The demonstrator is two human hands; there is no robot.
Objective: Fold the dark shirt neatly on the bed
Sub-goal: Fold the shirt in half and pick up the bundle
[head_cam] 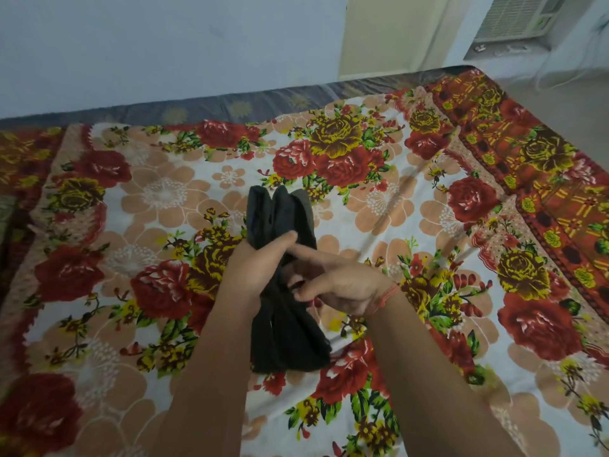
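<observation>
Soft, dim, even room light with a cool cast; the brightest area is the pale wall (164,44) far beyond the dark shirt (290,338). The shirt is so dark that its folds barely show. Only a faint, soft shadow lies on the bed (428,225) just beside it. The bed's far edge bows from lens distortion, and far left of the shirt the frame darkens and blurs

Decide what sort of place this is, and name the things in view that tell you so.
Probably a home bedroom: a bed with a floral sheet fills the view, an air-conditioning unit sits at top right, and the left hand and right hand hold a folded dark shirt.
</observation>
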